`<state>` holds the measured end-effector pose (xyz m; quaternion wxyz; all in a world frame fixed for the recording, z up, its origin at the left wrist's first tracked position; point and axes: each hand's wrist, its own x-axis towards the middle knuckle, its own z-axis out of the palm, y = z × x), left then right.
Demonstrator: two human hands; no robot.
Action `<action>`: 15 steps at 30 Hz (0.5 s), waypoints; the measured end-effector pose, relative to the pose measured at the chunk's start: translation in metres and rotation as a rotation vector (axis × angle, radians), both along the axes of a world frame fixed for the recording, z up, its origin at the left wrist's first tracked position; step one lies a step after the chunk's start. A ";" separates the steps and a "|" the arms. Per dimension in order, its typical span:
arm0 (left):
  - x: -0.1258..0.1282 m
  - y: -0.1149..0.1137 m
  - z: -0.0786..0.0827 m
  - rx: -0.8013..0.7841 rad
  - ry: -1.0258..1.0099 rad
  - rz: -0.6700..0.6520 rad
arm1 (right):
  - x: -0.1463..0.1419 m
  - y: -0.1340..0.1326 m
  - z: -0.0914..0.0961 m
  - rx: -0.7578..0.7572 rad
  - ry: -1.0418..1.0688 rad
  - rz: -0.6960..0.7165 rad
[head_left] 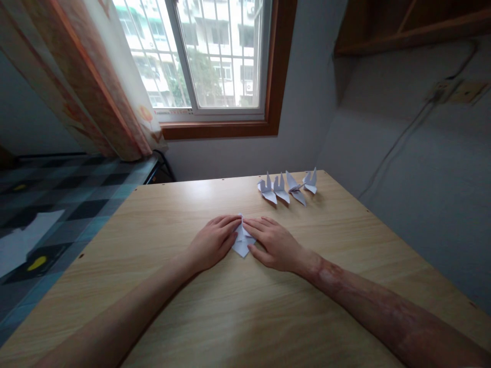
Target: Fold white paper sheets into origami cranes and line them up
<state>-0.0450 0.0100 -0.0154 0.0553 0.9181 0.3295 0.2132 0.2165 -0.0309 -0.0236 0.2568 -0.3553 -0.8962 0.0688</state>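
Note:
A small piece of folded white paper [242, 246] lies on the wooden table in front of me, its lower point towards me and creases showing in its middle. From the left, my left hand [215, 239] presses its outstretched fingertips on the upper part of the paper, the thumb at its left edge. My right hand [274, 241] mirrors it on the right, with straight fingers on the paper's upper right and the thumb beside the lower right edge. Both hands lie open and flat, thumbs apart from the fingers. The fingers hide part of the paper's upper sides.
Several folded white paper cranes [282, 190] stand in a row near the back right of the table [184, 317]. White sheets [28, 240] lie on a checkered bed [69, 179] at the left. A wall and a hanging cable [395, 145] are on the right.

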 end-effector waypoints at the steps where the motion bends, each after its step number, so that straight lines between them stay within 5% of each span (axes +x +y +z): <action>1: 0.000 0.000 0.000 0.001 0.010 0.002 | 0.000 0.000 0.000 -0.002 -0.011 0.008; 15: -0.002 0.002 -0.002 -0.009 0.092 0.017 | -0.001 -0.001 0.002 -0.009 -0.001 0.110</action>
